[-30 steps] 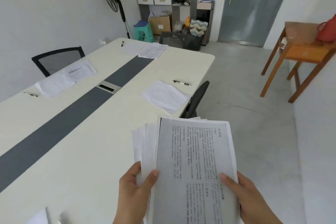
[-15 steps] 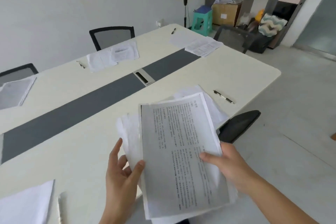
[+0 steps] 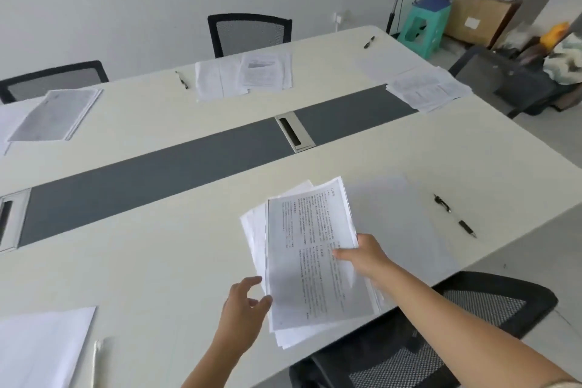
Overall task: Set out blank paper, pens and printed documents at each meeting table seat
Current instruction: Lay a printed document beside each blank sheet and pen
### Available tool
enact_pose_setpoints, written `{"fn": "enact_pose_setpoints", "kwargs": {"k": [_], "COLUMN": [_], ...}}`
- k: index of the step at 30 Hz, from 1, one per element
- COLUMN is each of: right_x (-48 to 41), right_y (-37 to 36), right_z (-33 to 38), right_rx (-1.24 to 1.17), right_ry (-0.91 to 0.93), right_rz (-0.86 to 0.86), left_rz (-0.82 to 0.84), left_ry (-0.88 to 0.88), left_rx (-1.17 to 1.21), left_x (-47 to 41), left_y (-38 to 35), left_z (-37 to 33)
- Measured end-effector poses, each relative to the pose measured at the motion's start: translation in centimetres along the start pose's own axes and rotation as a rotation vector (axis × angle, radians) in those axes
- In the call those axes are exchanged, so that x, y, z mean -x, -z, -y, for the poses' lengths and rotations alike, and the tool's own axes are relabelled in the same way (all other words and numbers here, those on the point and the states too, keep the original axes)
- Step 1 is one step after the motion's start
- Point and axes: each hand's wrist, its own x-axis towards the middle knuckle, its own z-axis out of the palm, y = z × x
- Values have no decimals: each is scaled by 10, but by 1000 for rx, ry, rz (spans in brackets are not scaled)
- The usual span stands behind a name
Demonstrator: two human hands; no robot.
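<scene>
Across the meeting table point(image 3: 157, 261) far seats look served, while the right hand point(image 3: 362, 257) pinches the printed documents point(image 3: 311, 261) (left hand point(image 3: 244, 309) loose-fingered, empty, just beside them) over blank paper point(image 3: 393, 208), a pen point(image 3: 454, 215) beyond its fingertips; this seat's copy remains.

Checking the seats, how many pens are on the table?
3. Far-side pen left of the blank sheets; corner pen at the far end; near pen right of the held documents. Pale stick bottom-left might be a fourth; others may be hidden.
</scene>
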Motion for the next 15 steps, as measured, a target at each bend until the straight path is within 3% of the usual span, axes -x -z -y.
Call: {"fn": "enact_pose_setpoints", "kwargs": {"k": [8, 15], "right_x": [-64, -60], "right_y": [-31, 25], "right_z": [-49, -55], "right_rx": [312, 477], "right_ry": [-155, -107], "right_rz": [27, -4], "left_rz": [52, 148], "left_ry": [163, 50], "left_rx": [-19, -94], "left_x": [2, -18], "left_y": [-8, -49], "left_z": [47, 1]}}
